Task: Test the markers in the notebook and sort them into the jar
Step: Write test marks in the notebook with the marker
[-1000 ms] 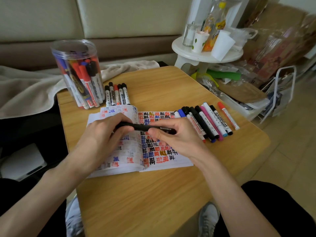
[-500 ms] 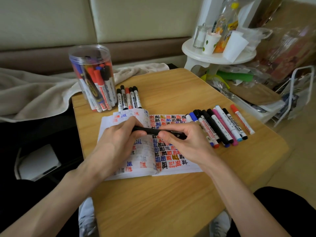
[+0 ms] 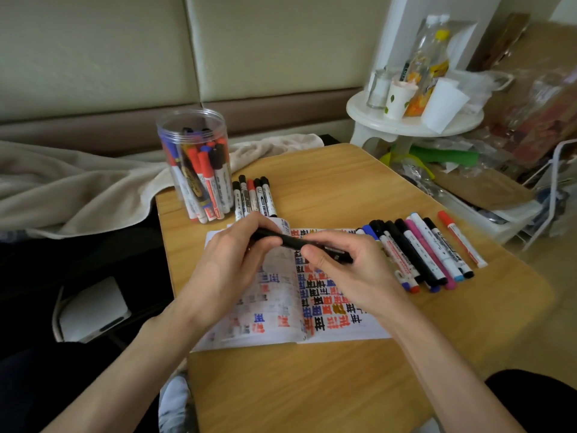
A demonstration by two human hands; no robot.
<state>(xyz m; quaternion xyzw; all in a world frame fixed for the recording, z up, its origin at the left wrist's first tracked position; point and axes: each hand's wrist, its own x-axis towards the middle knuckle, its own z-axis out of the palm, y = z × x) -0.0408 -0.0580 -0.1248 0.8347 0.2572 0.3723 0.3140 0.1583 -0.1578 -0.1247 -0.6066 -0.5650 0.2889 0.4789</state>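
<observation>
A black marker [image 3: 290,240] is held level above the open notebook [image 3: 343,320], whose pages are covered in coloured marks. My left hand [image 3: 231,264] grips the marker's left end and my right hand [image 3: 346,270] pinches its right end. A clear plastic jar [image 3: 195,164] full of markers stands at the table's back left. Several capped markers [image 3: 254,198] lie beside the jar. A row of several more markers [image 3: 424,248] lies to the right of the notebook.
The wooden table [image 3: 312,385] ends close on the left and right. A beige blanket [image 3: 78,185] lies behind on the left. A white round stand [image 3: 412,123] with cups and bottles and a pile of clutter sit at the right.
Both hands stay on the black marker over the notebook. The view has shifted, so the table contents sit further right in the frame.
</observation>
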